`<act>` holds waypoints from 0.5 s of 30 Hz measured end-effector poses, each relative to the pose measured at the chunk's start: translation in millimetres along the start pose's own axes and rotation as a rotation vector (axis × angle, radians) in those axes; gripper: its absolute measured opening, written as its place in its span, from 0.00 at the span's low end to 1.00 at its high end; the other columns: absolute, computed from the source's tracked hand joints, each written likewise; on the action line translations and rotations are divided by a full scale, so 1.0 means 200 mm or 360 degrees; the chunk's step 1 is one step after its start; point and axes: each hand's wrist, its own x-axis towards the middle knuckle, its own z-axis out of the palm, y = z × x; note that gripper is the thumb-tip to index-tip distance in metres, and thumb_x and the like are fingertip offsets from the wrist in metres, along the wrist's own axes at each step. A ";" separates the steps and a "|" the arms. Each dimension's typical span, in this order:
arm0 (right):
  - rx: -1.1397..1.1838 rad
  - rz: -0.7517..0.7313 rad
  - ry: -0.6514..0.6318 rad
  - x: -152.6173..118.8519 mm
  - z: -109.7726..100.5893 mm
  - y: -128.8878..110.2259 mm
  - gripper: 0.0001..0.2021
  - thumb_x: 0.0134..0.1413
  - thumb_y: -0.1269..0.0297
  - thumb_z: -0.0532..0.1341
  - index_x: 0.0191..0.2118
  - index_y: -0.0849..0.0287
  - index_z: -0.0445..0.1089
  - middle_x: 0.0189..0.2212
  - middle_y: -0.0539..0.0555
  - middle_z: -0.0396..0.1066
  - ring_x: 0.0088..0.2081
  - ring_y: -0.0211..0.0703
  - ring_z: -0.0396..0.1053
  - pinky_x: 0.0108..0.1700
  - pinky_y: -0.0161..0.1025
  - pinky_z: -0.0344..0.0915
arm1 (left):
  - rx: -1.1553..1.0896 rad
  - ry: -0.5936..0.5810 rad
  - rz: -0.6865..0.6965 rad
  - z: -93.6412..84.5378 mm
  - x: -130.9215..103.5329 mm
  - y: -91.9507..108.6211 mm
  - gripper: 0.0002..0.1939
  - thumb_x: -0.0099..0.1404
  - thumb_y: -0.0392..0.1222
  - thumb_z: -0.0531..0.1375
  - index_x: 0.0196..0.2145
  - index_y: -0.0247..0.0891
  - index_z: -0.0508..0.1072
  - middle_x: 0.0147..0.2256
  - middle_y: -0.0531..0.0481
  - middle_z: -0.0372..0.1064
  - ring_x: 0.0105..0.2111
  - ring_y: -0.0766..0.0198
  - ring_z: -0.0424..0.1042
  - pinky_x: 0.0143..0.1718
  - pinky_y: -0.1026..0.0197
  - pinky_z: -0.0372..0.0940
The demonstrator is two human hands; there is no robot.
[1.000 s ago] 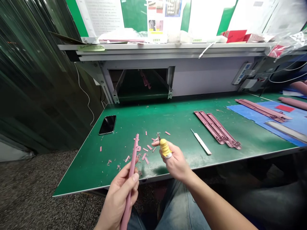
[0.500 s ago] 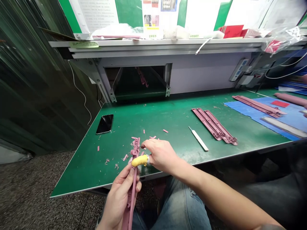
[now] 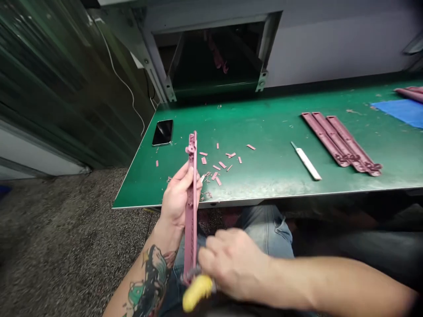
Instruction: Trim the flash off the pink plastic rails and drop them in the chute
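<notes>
A long, narrow pink plastic part stands nearly upright, its far end over the table edge. My left hand is wrapped round its upper half, thumb on the near face. At the lower end is my right hand, closed and blurred by motion, with a yellow covering on its thumb. A greyish smear shows by those fingers; whether it is a tool cannot be made out. Small pink offcuts and shavings lie on the green table beyond my left hand.
A black phone lies at the table's left side. To the right are a white-handled knife-like tool and several similar pink parts. A blue sheet lies far right. Behind the table, a framed opening holds another pink piece.
My right hand has moved from the part's far end down to its near end. The view has tilted down, and the offcuts beside the part are now more exposed.
</notes>
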 end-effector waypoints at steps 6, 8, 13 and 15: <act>0.0701 0.0061 0.0034 -0.10 0.09 -0.01 0.13 0.57 0.52 0.59 0.34 0.58 0.68 0.27 0.50 0.72 0.26 0.39 0.68 0.25 0.34 0.57 | -0.0153 -0.0009 0.0128 -0.04 0.12 0.08 0.10 0.65 0.30 0.54 0.42 0.34 0.74 0.29 0.53 0.62 0.26 0.75 0.65 0.25 0.73 0.62; 0.0995 0.0339 0.0216 -0.06 0.01 0.12 0.12 0.62 0.55 0.54 0.42 0.58 0.67 0.34 0.52 0.73 0.33 0.39 0.70 0.34 0.34 0.63 | -0.0157 -0.0020 0.0083 -0.05 0.11 0.09 0.11 0.66 0.31 0.54 0.44 0.34 0.72 0.29 0.53 0.62 0.26 0.75 0.65 0.24 0.73 0.62; 0.1020 0.0666 0.0397 0.05 -0.18 0.38 0.12 0.65 0.66 0.48 0.42 0.57 0.68 0.29 0.50 0.69 0.29 0.38 0.65 0.32 0.34 0.62 | -0.0098 -0.0083 -0.0067 -0.03 0.00 0.08 0.16 0.66 0.33 0.54 0.51 0.39 0.68 0.30 0.54 0.61 0.19 0.78 0.61 0.14 0.76 0.57; 0.0961 0.0632 0.0520 0.08 -0.23 0.41 0.15 0.62 0.69 0.49 0.52 0.55 0.65 0.36 0.51 0.71 0.35 0.39 0.67 0.37 0.36 0.64 | -0.0065 -0.0137 -0.0102 -0.02 -0.06 0.06 0.17 0.66 0.35 0.55 0.53 0.41 0.67 0.30 0.54 0.61 0.18 0.78 0.60 0.12 0.76 0.56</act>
